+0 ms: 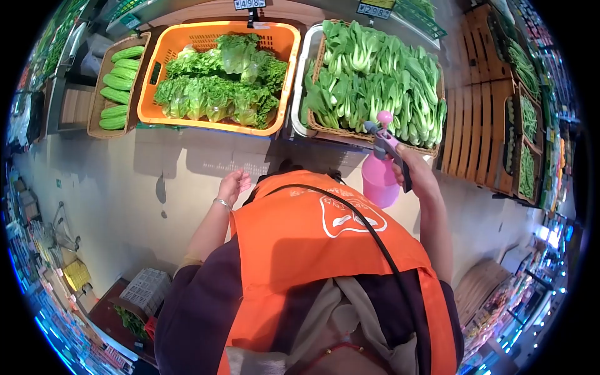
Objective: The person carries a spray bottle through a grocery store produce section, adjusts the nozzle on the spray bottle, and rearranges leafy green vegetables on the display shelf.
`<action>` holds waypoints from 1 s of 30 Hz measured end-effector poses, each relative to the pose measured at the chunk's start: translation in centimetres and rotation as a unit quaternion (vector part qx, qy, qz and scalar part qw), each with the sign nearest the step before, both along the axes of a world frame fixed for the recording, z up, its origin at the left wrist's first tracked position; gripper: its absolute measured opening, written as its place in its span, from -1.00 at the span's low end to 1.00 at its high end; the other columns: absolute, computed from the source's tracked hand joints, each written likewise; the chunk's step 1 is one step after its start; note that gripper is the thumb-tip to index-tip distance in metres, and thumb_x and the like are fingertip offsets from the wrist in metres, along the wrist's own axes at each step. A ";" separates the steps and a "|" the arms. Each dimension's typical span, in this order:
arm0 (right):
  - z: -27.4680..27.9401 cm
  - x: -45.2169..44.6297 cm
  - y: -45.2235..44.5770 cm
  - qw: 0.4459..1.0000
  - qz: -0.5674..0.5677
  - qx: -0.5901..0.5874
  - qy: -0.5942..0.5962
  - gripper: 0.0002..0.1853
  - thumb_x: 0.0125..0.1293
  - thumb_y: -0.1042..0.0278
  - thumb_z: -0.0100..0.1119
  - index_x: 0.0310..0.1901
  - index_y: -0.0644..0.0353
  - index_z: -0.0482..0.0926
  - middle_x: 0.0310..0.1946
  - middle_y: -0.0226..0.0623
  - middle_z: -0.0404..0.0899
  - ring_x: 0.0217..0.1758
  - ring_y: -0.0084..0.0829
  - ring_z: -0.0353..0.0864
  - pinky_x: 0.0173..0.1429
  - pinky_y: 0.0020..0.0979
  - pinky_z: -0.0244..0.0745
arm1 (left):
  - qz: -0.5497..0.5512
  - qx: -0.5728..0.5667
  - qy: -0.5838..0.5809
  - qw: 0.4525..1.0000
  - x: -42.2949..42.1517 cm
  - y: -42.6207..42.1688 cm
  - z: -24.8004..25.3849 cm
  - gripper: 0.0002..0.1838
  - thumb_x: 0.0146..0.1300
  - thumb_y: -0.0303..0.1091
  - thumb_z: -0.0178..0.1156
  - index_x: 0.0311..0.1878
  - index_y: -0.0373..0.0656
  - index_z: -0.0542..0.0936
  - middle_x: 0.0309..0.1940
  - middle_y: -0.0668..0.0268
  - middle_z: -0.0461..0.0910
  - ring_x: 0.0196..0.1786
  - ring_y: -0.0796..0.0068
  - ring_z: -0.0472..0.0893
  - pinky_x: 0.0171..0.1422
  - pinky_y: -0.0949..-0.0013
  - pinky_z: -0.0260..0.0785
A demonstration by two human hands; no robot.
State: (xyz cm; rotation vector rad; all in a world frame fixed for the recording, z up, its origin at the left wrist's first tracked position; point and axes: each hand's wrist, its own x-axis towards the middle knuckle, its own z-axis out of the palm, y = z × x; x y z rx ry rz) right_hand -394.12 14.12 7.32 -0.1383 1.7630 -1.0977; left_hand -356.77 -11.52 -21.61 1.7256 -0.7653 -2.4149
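My right hand (pixel 412 170) is wrapped round the dark handle of a pink spray bottle (pixel 379 181), which hangs upright beside the orange apron, its nozzle by the front edge of a wicker basket (pixel 443 94) of leafy green bok choy (pixel 390 84). Nothing shows in my left hand (pixel 234 186), held low over the floor with its fingers apart, below an orange crate (pixel 145 103). Inside that crate lie heads of green lettuce (pixel 209 94), some in clear wrapping.
Left of the crate, a narrow basket (pixel 94 119) holds several green gourds (pixel 117 82). Slatted wooden shelving (pixel 470 125) with baskets of green beans (pixel 527 119) stands at the right. Price signs (pixel 250 4) rise behind the produce. A grey crate (pixel 145 290) sits lower left.
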 end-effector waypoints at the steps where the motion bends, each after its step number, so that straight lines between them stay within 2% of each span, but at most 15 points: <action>1: -0.2 0.4 -0.5 1.000 0.010 0.002 -0.003 -0.57 0.42 -0.03 -0.14 -0.29 0.23 0.49 -0.69 -0.55 0.33 -0.67 -0.68 0.27 -0.58 -0.60 0.18 | 0.005 0.000 -0.001 1.000 0.2 0.0 0.2 -0.72 0.37 -0.40 -0.09 0.08 -0.33 0.39 -0.09 0.11 0.56 -0.20 0.35 0.61 -0.13 0.29 0.56; 3: -0.9 0.8 -0.9 0.999 0.036 0.002 -0.008 -0.57 0.41 -0.04 -0.13 -0.31 0.22 0.48 -0.69 -0.54 0.32 -0.67 -0.67 0.26 -0.57 -0.59 0.18 | 0.010 -0.004 -0.005 1.000 0.5 0.0 0.9 -0.71 0.38 -0.40 -0.09 0.08 -0.33 0.38 -0.07 0.10 0.55 -0.19 0.34 0.61 -0.11 0.28 0.56; 7: -1.8 1.6 -0.9 0.999 0.014 0.031 -0.018 -0.56 0.41 -0.05 -0.12 -0.29 0.23 0.47 -0.66 -0.54 0.32 -0.65 -0.66 0.27 -0.56 -0.56 0.19 | 0.009 -0.006 -0.010 1.000 0.9 -0.4 1.2 -0.71 0.37 -0.41 -0.09 0.09 -0.33 0.38 -0.04 0.08 0.54 -0.15 0.31 0.60 -0.07 0.26 0.55; 14: -2.5 1.1 2.7 0.990 -0.137 0.030 -0.025 -0.56 0.42 -0.03 -0.15 -0.25 0.23 0.49 -0.64 -0.53 0.33 -0.65 -0.65 0.26 -0.56 -0.56 0.20 | -0.014 -0.006 -0.002 1.000 0.6 -1.6 -0.1 -0.68 0.37 -0.41 -0.08 0.12 -0.33 0.37 -0.04 0.10 0.53 -0.15 0.32 0.59 -0.05 0.28 0.53; 23: -0.7 -0.6 7.4 0.943 -0.327 -0.014 0.067 -0.54 0.44 -0.03 -0.20 -0.25 0.27 0.47 -0.63 -0.50 0.30 -0.66 -0.62 0.24 -0.56 -0.54 0.20 | -0.081 -0.008 0.010 0.997 -1.8 -3.7 -0.7 -0.67 0.37 -0.36 -0.07 0.13 -0.32 0.37 -0.05 0.15 0.52 -0.11 0.34 0.57 -0.03 0.27 0.50; 30: 2.7 -2.8 4.7 0.955 -0.269 -0.092 0.091 -0.59 0.48 0.02 -0.24 -0.23 0.21 0.48 -0.63 -0.55 0.30 -0.66 -0.69 0.18 -0.56 -0.61 0.09 | -0.062 -0.020 0.005 0.998 -3.6 -4.6 0.1 -0.72 0.35 -0.36 0.02 0.06 -0.28 0.43 -0.12 0.18 0.57 -0.25 0.41 0.61 -0.17 0.31 0.55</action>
